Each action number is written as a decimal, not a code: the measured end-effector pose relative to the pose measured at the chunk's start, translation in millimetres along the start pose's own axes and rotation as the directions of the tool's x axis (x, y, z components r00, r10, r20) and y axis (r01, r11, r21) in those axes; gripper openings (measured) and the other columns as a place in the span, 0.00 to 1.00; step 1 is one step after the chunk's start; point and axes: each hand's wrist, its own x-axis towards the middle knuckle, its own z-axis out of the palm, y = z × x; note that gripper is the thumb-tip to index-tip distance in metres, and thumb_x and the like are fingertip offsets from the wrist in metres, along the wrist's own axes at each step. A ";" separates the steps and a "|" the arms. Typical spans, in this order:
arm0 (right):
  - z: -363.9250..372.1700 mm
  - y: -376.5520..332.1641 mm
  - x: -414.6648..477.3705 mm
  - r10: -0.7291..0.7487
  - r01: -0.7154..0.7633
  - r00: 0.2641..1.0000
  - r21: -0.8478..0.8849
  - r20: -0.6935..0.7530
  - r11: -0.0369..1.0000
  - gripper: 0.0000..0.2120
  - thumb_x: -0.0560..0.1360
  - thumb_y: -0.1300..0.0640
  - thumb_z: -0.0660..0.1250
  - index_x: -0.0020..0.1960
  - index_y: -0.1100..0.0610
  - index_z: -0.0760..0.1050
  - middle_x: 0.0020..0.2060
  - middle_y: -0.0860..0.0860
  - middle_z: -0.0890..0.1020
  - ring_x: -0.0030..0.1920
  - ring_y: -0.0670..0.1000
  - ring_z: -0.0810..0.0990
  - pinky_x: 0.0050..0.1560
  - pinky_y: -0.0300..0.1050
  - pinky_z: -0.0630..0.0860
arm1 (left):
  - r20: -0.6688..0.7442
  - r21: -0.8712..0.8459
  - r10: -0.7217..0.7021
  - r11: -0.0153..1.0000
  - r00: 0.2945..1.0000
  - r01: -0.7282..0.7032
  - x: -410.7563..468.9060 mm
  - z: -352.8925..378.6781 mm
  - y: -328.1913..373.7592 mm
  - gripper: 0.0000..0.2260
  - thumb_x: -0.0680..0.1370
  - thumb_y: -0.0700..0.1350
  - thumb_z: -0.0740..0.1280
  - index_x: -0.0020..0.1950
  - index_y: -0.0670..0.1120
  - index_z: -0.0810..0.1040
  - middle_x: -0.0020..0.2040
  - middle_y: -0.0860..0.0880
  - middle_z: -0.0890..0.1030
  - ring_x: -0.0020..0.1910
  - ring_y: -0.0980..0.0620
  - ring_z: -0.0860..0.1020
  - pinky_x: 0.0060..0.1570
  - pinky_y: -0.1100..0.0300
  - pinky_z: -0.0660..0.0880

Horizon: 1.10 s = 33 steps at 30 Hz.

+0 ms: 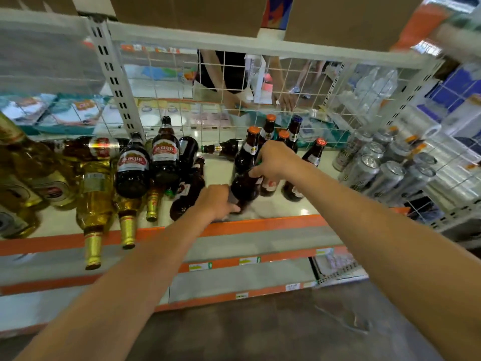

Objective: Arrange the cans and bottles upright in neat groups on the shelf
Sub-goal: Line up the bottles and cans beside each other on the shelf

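Note:
A dark brown bottle [244, 187] stands tilted near the shelf's front edge. My right hand [274, 158] grips its neck from above, and my left hand [217, 201] holds its base. Behind it several brown bottles with orange caps [253, 144] stand upright in a group. Silver cans [374, 170] stand upright at the right. To the left, brown bottles [132, 168] and golden bottles [95, 196] lie in a jumble, some necks poking over the shelf's orange front edge [260, 225]. One brown bottle [223, 148] lies at the back.
A white wire grid [182, 105] closes the shelf's back; another person's hands [285, 101] work behind it. A slotted upright post [117, 82] stands at back left. Lower shelves [247, 267] with price tags run below. Wrapped packs [442, 157] sit at the right.

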 end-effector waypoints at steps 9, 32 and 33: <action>-14.8 10.6 8.6 0.005 -0.009 1.000 -0.196 -0.022 0.980 0.14 0.75 0.58 0.70 0.35 0.58 0.69 0.33 0.55 0.74 0.41 0.58 0.79 0.39 0.49 0.74 | -0.059 -0.490 -0.123 0.868 0.991 0.078 -6.0 37.4 51.2 0.18 0.74 0.50 0.74 0.60 0.46 0.78 0.55 0.44 0.83 0.54 0.42 0.80 0.45 0.56 0.73; -12.7 -135.1 94.7 -0.217 0.224 0.966 0.039 -0.137 0.974 0.19 0.77 0.48 0.69 0.54 0.65 0.82 0.48 0.59 0.84 0.47 0.58 0.83 0.51 0.53 0.81 | -0.355 -0.218 -0.345 0.934 0.869 0.281 -50.1 -153.9 -92.2 0.12 0.79 0.52 0.67 0.55 0.45 0.79 0.48 0.49 0.81 0.43 0.50 0.79 0.42 0.56 0.77; -7.3 -139.5 103.4 -0.201 0.214 0.971 0.089 -0.133 0.973 0.19 0.76 0.49 0.69 0.54 0.66 0.82 0.47 0.60 0.85 0.46 0.59 0.84 0.51 0.55 0.81 | -0.344 -0.217 -0.349 0.933 0.872 0.288 -47.3 -155.7 -97.5 0.13 0.79 0.53 0.68 0.54 0.44 0.79 0.47 0.48 0.82 0.43 0.49 0.80 0.43 0.54 0.78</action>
